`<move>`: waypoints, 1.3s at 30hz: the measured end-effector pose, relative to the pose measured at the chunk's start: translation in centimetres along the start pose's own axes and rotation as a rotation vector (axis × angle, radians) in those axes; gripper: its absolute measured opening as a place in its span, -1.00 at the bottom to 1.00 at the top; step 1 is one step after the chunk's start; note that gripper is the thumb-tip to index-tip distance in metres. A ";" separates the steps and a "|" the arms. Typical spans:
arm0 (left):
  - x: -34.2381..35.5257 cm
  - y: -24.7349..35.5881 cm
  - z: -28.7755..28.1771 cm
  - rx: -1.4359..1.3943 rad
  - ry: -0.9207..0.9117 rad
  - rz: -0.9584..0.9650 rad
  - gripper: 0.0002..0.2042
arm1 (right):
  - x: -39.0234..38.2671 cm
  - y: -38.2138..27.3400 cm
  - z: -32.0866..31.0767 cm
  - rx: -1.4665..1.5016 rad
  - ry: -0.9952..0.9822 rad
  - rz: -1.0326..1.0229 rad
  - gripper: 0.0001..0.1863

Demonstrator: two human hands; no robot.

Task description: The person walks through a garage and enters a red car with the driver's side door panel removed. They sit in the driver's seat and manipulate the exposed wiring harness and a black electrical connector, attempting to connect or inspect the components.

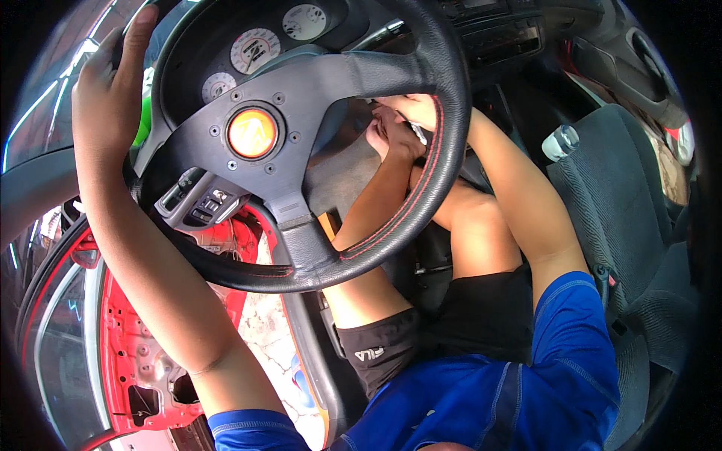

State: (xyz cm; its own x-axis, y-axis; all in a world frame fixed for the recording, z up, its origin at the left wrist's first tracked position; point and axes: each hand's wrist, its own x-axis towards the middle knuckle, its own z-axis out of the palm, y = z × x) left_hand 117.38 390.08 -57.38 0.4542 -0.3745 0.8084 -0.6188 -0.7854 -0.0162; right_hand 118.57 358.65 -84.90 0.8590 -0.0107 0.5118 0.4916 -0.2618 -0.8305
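Observation:
Inside a car, my left hand (109, 98) is raised at the upper left, beside the dashboard's end. Its thumb points up and its fingers curl around something dark that they mostly hide. My right arm reaches past the right side of the black steering wheel (312, 244), which has red stitching. Behind the rim and spoke, my right hand (412, 109) is closed on a crumpled whitish cloth (420, 135), partly hidden. Next to that hand is my bare foot (385, 128), low under the dash. An orange round horn button (252, 134) sits in the wheel's centre.
White-faced gauges (254, 51) show behind the wheel. A switch panel (207, 204) sits below the dash. At the left stands an open red door (128, 331) with bare inner metal. A white cylindrical container (560, 143) rests on the grey passenger seat (617, 188).

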 end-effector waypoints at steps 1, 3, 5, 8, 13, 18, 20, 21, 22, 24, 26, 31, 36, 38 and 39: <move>0.3 -0.3 -0.5 0.015 -0.004 0.011 -0.34 | 0.0 -0.3 0.0 -0.044 0.022 -0.116 -0.71; 0.6 -1.2 -0.4 0.051 -0.002 0.027 -0.33 | 0.0 -0.3 0.0 -0.136 0.055 -0.280 -0.74; 0.7 -1.4 -0.2 0.105 0.012 0.038 -0.32 | 0.0 -0.1 0.1 -0.092 0.069 -0.272 -0.76; 0.1 0.0 -0.1 0.089 0.010 -0.028 -0.32 | -0.1 -0.2 0.9 0.151 0.021 0.040 -0.78; 0.0 -0.5 0.1 0.063 -0.029 -0.005 -0.32 | 0.3 -0.8 0.0 -0.142 -0.032 -0.182 -0.76; 0.4 -0.5 0.5 0.097 0.079 0.047 -0.30 | 1.0 0.2 -0.8 -0.185 -0.069 -0.353 -0.77; 0.7 -0.8 0.4 0.090 0.067 0.010 -0.31 | 1.7 -0.8 -1.5 -0.089 -0.212 -0.209 -0.78; 0.7 -0.6 0.3 0.074 0.031 -0.016 -0.31 | 1.4 -2.0 -1.9 -0.066 -0.284 -0.100 -0.78; 0.7 -0.6 0.1 0.059 -0.006 -0.042 -0.31 | 1.3 -2.8 -2.1 -0.058 -0.343 -0.019 -0.77; 1.0 -0.8 0.0 0.076 -0.043 -0.047 -0.32 | 1.4 -3.9 -2.3 -0.109 -0.404 0.056 -0.74; 0.7 -0.6 0.3 0.072 0.011 -0.012 -0.33 | 0.9 -3.8 -2.0 -0.281 -0.333 -0.021 -0.71; 0.6 -0.6 0.0 0.105 0.020 -0.103 -0.33 | 0.3 -0.7 -2.2 -0.455 -0.099 -0.463 -0.64; 0.1 -0.3 0.1 0.044 0.043 -0.086 -0.35 | 0.3 0.4 -1.7 -0.538 -0.084 -0.378 -0.65; 0.0 -0.2 0.0 0.078 0.024 -0.093 -0.35 | 0.2 1.3 -0.9 -0.467 -0.054 -0.341 -0.67; 0.1 -0.2 -0.1 0.090 0.020 -0.093 -0.35 | 0.7 2.4 -0.4 -0.498 0.034 -0.483 -0.69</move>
State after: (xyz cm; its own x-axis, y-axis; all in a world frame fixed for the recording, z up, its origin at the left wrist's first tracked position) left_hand 117.47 390.23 -57.29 0.4936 -0.2894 0.8202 -0.5143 -0.8576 0.0070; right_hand 120.34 357.63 -86.46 0.5516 0.1899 0.8122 0.6865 -0.6564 -0.3127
